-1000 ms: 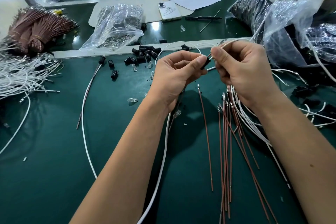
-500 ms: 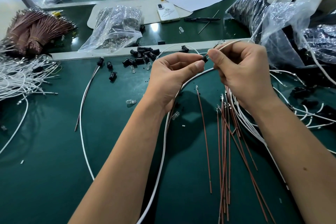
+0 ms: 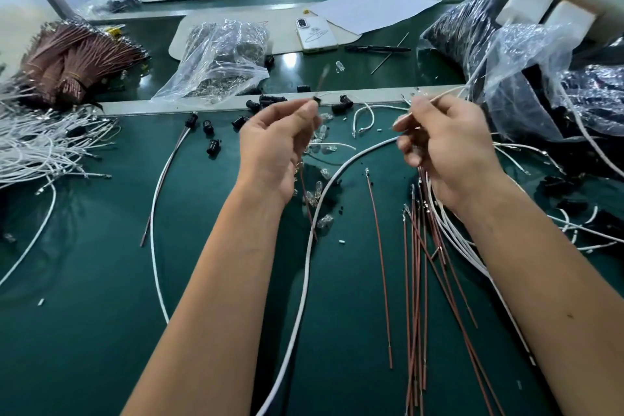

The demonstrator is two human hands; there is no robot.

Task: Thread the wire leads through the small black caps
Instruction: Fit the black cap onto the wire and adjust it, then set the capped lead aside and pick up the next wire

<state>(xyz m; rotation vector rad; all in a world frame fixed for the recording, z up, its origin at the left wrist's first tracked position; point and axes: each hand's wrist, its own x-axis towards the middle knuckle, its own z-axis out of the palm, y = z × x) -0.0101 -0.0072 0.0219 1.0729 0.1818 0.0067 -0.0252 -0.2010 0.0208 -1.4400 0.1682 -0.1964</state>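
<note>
- A black cap (image 3: pixel 316 99) is pinched at the fingertips of the left hand (image 3: pixel 275 145), raised off the mat, seemingly so a lead can be fed in.
- A white lead (image 3: pixel 442 95) is pinched by the curled fingers of the right hand (image 3: pixel 445 142); its tip is blurred.
- The hands are held apart, cap and lead not joined.
- Spare caps (image 3: pixel 270 101) are kept near the rail; brown leads (image 3: pixel 418 263) lie under the right wrist.

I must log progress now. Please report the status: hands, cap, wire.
Left hand pinches black cap, brown lead hangs below. Right hand grips white wire. Hands apart, wire not in the cap. Nothing between them.
</note>
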